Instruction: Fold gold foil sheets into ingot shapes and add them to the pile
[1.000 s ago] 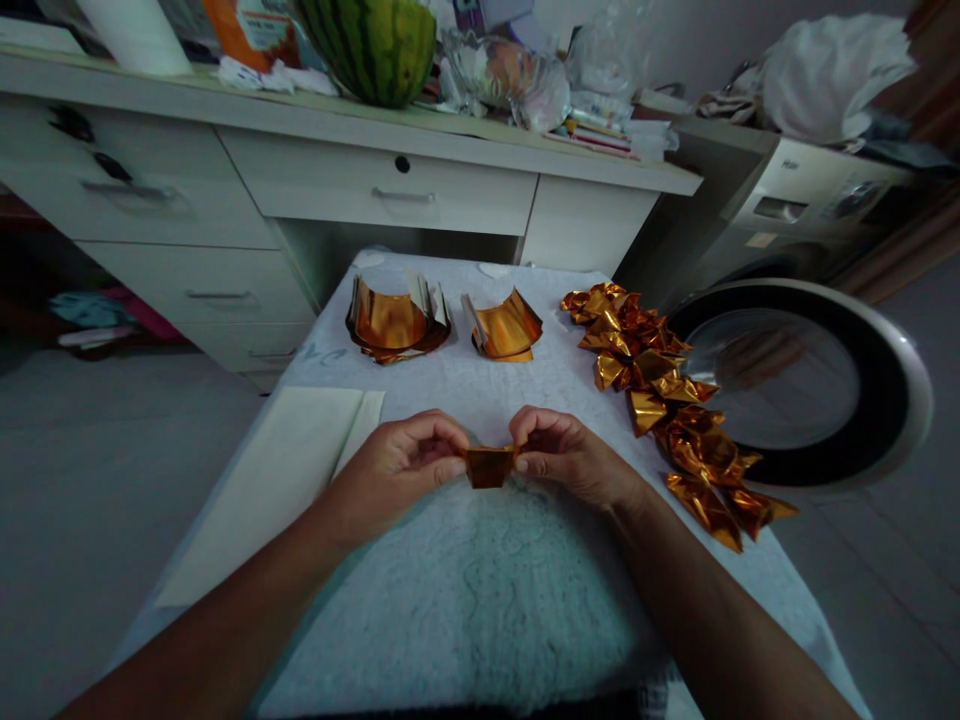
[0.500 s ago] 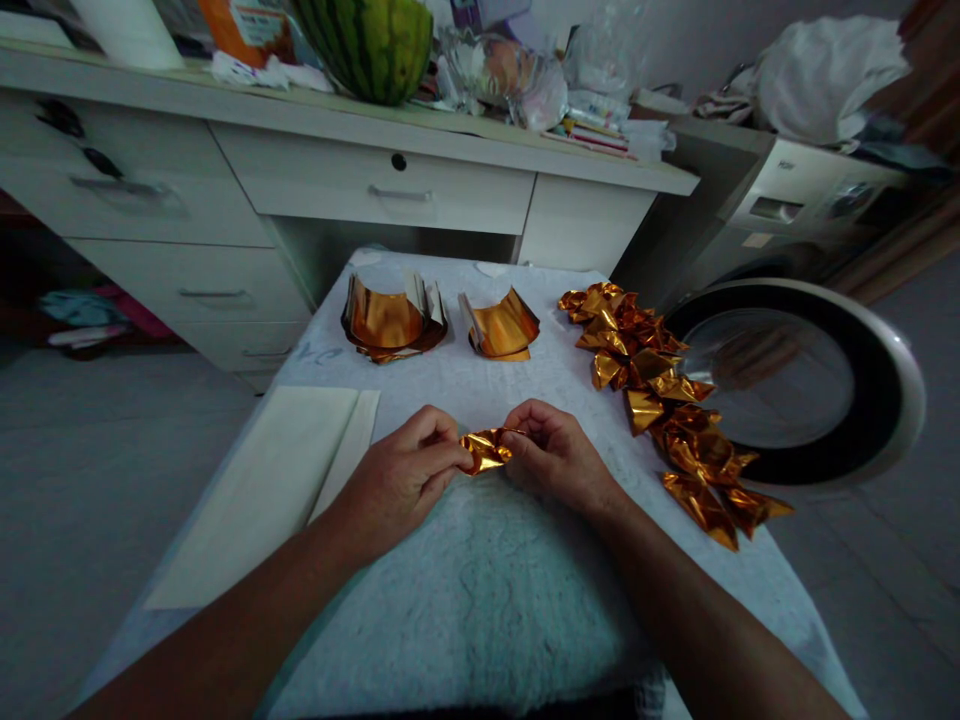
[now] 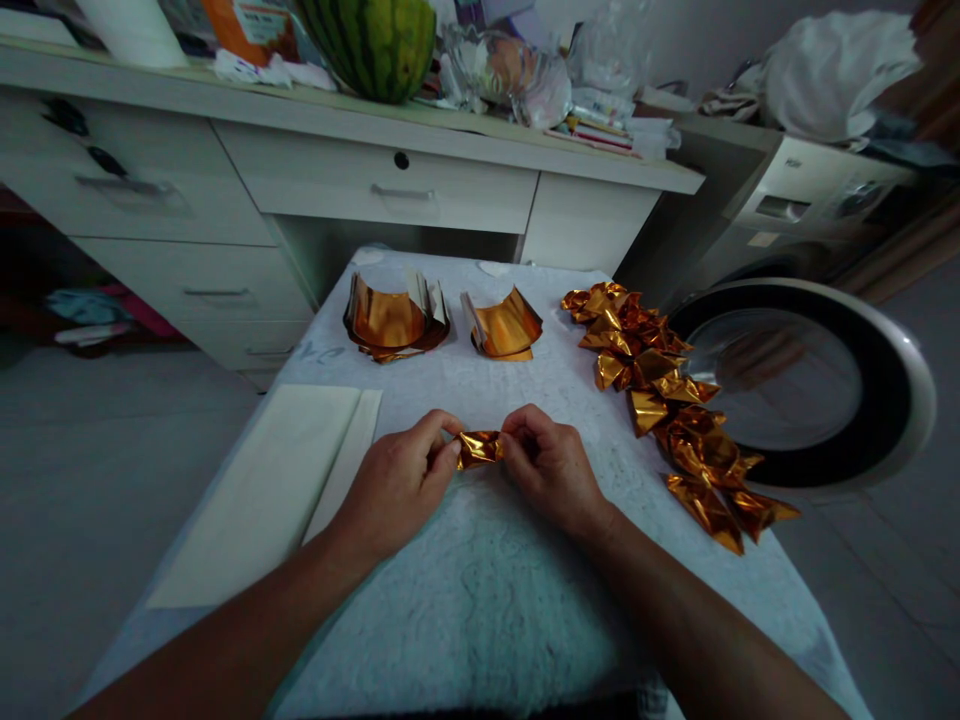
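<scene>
A small crumpled piece of gold foil (image 3: 480,449) is stretched between my hands over the cloth-covered table (image 3: 480,620). My left hand (image 3: 401,475) pinches its left end between thumb and fingers. At the right end, my right hand (image 3: 551,465) grips the foil with its fingers curled. Beyond them lie two stacks of curved gold sheets, a larger one (image 3: 386,318) and a smaller one (image 3: 507,326). Several folded gold foil pieces (image 3: 686,440) form a row along the table's right side.
Folded pale paper (image 3: 255,490) lies at the table's left. Behind stands a white counter (image 3: 457,130) with drawers, bearing a watermelon (image 3: 375,45) and plastic bags. The open round door (image 3: 892,390) of a washing machine (image 3: 795,190) borders the table at right.
The foil between my hands has shifted slightly left and looks more compact, its ends pinched in. My right hand's fingers have curled closer around its end.
</scene>
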A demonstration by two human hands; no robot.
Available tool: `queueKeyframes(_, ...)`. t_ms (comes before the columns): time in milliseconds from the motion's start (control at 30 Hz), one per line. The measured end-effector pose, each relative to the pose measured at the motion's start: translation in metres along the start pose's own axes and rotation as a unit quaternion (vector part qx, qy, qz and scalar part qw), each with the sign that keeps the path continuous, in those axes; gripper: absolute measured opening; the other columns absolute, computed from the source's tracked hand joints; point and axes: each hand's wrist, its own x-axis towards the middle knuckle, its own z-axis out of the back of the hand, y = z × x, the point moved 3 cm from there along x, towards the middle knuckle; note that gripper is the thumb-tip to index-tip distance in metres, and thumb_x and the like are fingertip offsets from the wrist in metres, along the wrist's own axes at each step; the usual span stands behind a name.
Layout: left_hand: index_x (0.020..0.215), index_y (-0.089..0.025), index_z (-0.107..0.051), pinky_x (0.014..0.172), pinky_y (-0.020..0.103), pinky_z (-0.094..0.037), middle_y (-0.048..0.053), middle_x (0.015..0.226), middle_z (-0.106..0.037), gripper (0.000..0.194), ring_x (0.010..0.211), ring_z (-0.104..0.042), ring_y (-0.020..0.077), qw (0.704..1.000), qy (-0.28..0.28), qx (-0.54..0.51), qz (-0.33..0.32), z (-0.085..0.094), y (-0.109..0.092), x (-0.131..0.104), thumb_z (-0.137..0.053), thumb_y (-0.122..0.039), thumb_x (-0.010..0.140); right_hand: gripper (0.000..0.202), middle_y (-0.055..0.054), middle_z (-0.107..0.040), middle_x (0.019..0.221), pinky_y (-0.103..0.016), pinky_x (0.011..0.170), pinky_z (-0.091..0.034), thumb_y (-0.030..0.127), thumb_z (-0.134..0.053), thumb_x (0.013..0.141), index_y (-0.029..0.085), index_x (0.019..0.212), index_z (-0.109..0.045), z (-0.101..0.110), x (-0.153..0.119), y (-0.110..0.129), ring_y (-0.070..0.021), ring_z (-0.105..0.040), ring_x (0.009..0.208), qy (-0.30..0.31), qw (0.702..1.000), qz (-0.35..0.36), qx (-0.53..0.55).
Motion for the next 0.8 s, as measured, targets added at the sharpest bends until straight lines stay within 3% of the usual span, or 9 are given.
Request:
queueKeyframes(200,0.097,-0.020,-0.059,0.057,0.026,-0.036,-0.003,0.067,-0.062,0.016,0.056,-0.058,0.0152,0.997,-0.011,0.075,-0.004,-0.003,-0.004,0.000,-0.044,-0.023,0.092,0.004,0.005,-0.058,0.061,-0.021,0.053,-0.035,0.019,-0.050,0.088,0.021,0.087,-0.055,-0.004,0.000,-0.001,-0.0099,-0.051,0.051,-0.009,0.997,-0.005,-0.074)
queueKeyframes(400,0.101,-0.020,-0.057,0.056,0.026,-0.038,-0.001,0.070,-0.065,0.019,0.059,-0.062,0.0167,0.997,-0.005,0.079,-0.004,-0.006,-0.007,-0.001,-0.042,-0.031,0.095,0.009,0.004,-0.059,0.062,-0.020,0.050,-0.034,0.022,-0.048,0.090,0.021,0.084,-0.053,-0.003,-0.001,0.000,-0.0095,-0.051,0.048,-0.038,0.996,0.001,-0.080)
queueKeyframes(600,0.104,-0.019,-0.056,0.057,0.027,-0.040,0.000,0.073,-0.068,0.022,0.061,-0.066,0.0174,0.995,-0.035,0.095,-0.014,-0.006,-0.007,-0.001,-0.037,-0.026,0.095,0.007,0.007,-0.054,0.056,-0.020,0.050,-0.033,0.023,-0.046,0.091,0.021,0.098,-0.048,-0.006,-0.002,0.002,-0.0111,-0.049,0.046,-0.045,0.996,-0.009,-0.078)
queueKeyframes(800,0.102,-0.019,-0.057,0.056,0.027,-0.039,0.000,0.068,-0.068,0.020,0.060,-0.067,0.0193,0.989,-0.055,0.136,0.000,-0.007,-0.004,0.003,-0.040,-0.021,0.092,0.003,0.006,-0.052,0.060,-0.020,0.048,-0.032,0.020,-0.045,0.091,0.022,0.091,-0.043,-0.011,-0.005,0.005,-0.0101,-0.049,0.046,-0.008,0.996,0.045,-0.078)
